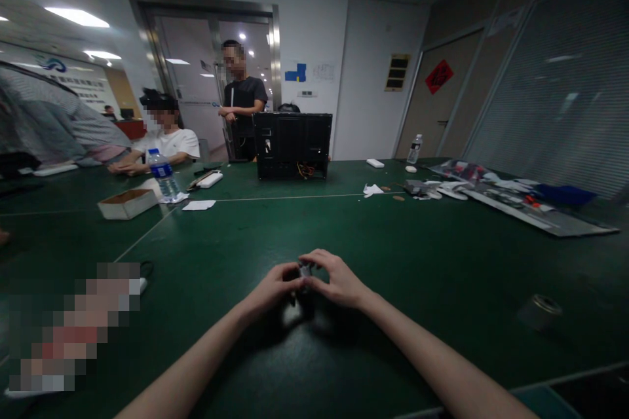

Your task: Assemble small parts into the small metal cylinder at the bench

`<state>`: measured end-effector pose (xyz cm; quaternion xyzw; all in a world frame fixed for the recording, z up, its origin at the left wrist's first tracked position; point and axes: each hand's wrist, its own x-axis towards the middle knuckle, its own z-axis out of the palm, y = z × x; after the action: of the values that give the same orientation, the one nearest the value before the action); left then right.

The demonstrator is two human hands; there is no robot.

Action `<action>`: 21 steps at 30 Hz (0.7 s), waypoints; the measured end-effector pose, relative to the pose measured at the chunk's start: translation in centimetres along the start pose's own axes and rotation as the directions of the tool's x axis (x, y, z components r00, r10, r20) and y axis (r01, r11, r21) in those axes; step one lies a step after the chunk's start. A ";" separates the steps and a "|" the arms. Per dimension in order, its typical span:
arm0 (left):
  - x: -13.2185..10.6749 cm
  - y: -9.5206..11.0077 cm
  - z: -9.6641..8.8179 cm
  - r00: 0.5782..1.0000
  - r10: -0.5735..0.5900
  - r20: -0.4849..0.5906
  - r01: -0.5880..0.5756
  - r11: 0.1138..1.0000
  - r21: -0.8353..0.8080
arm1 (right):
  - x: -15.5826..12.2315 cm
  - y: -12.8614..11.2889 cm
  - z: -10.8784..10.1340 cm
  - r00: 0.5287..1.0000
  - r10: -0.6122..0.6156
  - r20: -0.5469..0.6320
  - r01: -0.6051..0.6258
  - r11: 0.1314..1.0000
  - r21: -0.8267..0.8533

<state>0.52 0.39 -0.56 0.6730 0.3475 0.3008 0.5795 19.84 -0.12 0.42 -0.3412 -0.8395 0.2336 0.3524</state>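
Observation:
Both my hands meet over the middle of the green table [393, 236], their fingers around one small grey object [305, 271]. Its kind cannot be made out, as fingertips cover much of it. From the left side, my left hand [278, 287] pinches it between thumb and fingers. On the other side my right hand [334, 278] curls over it, with the thumb below and the fingers above. The object is held just above the tabletop, and shadows fall on the table beneath the hands.
A roll of tape [540, 311] lies at right. Farther off are a black computer case [293, 144], an open box [128, 204], a water bottle [164, 175] and a board with clutter [555, 219]. A blurred-out item [78, 327] lies at left. Two people are across the table.

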 end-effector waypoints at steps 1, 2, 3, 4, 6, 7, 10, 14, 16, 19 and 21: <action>0.1 -0.2 0.0 1.000 -0.015 0.010 0.016 0.996 -0.086 | -0.1 0.0 0.0 1.000 -0.007 0.020 0.007 1.000 -0.001; 0.1 -0.4 0.0 0.999 -0.029 0.014 0.031 0.986 -0.162 | -0.1 -0.1 0.0 0.999 -0.013 0.033 0.013 1.000 -0.001; 0.2 -0.6 0.0 0.998 -0.058 0.029 0.063 0.970 -0.235 | -0.2 -0.1 0.0 0.999 -0.015 0.040 0.015 1.000 -0.002; 0.3 -0.8 0.0 0.996 -0.079 0.039 0.087 0.949 -0.302 | -0.2 -0.1 0.0 0.999 -0.015 0.040 0.015 1.000 0.000; 0.4 -1.1 0.1 0.993 -0.099 0.062 0.116 0.907 -0.404 | -0.2 -0.1 0.2 0.999 -0.013 0.033 0.013 1.000 0.010; 0.4 -1.1 0.1 0.992 -0.105 0.070 0.125 0.890 -0.438 | -0.2 -0.1 0.2 1.000 -0.012 0.029 0.011 1.000 0.019; 0.4 -1.1 0.2 0.987 -0.136 0.084 0.160 0.859 -0.487 | -0.1 -0.2 0.3 1.000 0.004 0.016 -0.005 0.999 0.051; 0.1 -0.7 0.3 0.981 -0.158 0.109 0.192 0.819 -0.541 | 0.0 -0.3 0.5 0.999 0.051 0.003 -0.051 0.996 0.080; -0.1 -0.4 0.3 0.980 -0.158 0.121 0.199 0.796 -0.571 | 0.0 -0.2 0.6 0.997 0.073 -0.002 -0.072 0.994 0.086; -0.4 0.0 0.5 0.978 -0.153 0.144 0.209 0.779 -0.591 | 0.0 -0.1 0.8 0.995 0.101 -0.019 -0.099 0.990 0.097; -0.5 0.1 0.5 0.977 -0.138 0.164 0.209 0.774 -0.598 | 0.0 -0.1 0.8 0.992 0.124 -0.021 -0.121 0.986 0.115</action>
<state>0.69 -0.35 -0.53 0.4300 0.2597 0.3044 0.8093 19.16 -0.36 -0.05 -0.3747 -0.7973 0.2973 0.3682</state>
